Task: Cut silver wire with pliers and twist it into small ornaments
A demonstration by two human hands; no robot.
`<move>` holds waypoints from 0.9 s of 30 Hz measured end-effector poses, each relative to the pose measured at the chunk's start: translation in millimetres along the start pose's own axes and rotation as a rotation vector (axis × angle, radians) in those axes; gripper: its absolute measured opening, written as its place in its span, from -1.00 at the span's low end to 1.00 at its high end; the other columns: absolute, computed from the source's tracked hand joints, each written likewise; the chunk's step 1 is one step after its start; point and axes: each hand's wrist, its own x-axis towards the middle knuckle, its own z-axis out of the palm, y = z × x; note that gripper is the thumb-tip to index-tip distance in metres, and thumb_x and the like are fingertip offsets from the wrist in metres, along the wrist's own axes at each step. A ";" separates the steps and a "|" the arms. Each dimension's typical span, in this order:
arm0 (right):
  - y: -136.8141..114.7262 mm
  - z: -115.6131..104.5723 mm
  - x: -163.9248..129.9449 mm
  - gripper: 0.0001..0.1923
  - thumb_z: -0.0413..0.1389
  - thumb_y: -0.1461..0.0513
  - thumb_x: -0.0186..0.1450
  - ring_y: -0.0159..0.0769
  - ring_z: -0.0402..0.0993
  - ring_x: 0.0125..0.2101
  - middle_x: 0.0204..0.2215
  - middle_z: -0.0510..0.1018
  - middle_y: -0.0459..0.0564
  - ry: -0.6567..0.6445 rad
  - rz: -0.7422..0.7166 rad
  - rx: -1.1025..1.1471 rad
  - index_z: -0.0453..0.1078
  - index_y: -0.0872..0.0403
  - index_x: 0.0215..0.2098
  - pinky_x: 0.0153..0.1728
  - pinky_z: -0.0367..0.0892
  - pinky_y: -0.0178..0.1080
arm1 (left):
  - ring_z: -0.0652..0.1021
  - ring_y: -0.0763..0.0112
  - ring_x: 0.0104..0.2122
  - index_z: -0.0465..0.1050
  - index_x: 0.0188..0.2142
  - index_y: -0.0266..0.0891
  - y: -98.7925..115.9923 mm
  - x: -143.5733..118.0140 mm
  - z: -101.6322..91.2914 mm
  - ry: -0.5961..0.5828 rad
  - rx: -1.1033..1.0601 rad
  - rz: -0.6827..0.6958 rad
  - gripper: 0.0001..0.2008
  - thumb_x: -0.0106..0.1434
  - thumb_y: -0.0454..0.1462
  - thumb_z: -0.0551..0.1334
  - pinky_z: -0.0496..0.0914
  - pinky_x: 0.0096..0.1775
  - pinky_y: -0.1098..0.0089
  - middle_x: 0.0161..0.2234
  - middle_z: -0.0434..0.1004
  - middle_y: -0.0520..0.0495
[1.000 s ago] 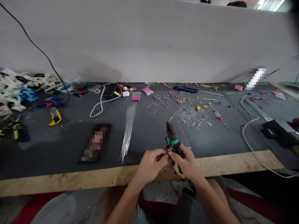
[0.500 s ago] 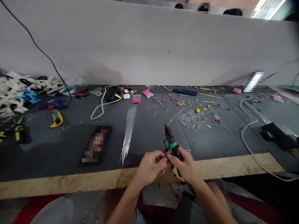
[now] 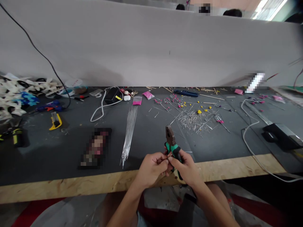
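Green-and-black pliers (image 3: 171, 142) point away from me, their handles held in my right hand (image 3: 186, 165) near the table's front edge. My left hand (image 3: 152, 168) is pinched closed right beside it, fingertips meeting my right thumb. Whatever is between those fingertips is too small and hidden to make out. To the left lies a bundle of thin metal wires (image 3: 129, 137). Beyond the pliers is a pile of short cut wire pieces (image 3: 193, 121), with several small wire shapes bearing pink bits (image 3: 175, 100) behind it.
A phone-like dark object (image 3: 96, 148), blurred out, lies left of the wires. Farther left are a yellow utility knife (image 3: 56, 121), a glue gun (image 3: 50, 106) and white strips (image 3: 11, 94). Pink packets (image 3: 137, 101) and blue-handled tool (image 3: 186, 93) lie toward the partition (image 3: 142, 47). A white cable (image 3: 247, 138) trails over the right edge.
My hands stay together at the pliers, with only slight finger movement. The whole view has shifted a little, so things appear slightly farther left.
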 end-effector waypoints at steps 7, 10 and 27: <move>1.4 -1.9 -2.0 -0.90 0.05 0.21 0.20 -0.36 0.35 -0.44 -0.49 0.44 -0.14 0.016 -0.020 -0.032 0.37 0.08 -0.36 -0.35 0.29 -0.35 | 0.44 0.51 -0.63 0.37 -0.53 -0.26 0.8 0.7 5.4 0.007 -0.011 -0.022 -0.86 0.11 -0.28 0.12 0.27 -0.52 0.50 -0.64 0.44 0.08; 1.2 -2.7 -2.7 -0.89 0.05 0.23 0.19 -0.36 0.35 -0.45 -0.49 0.46 -0.14 0.026 -0.032 -0.057 0.38 0.08 -0.35 -0.35 0.29 -0.35 | 0.43 0.53 -0.64 0.36 -0.54 -0.26 0.7 1.0 7.9 0.032 0.005 -0.013 -0.86 0.10 -0.29 0.12 0.28 -0.52 0.51 -0.65 0.41 0.09; 4.3 1.2 0.6 -0.90 0.05 0.25 0.19 -0.33 0.39 -0.40 -0.44 0.50 -0.11 0.080 -0.063 -0.132 0.39 0.08 -0.35 -0.33 0.30 -0.35 | 0.41 0.49 -0.62 0.39 -0.51 -0.29 -11.0 7.9 7.6 0.108 0.087 0.002 -0.87 0.10 -0.29 0.13 0.26 -0.52 0.49 -0.64 0.44 0.04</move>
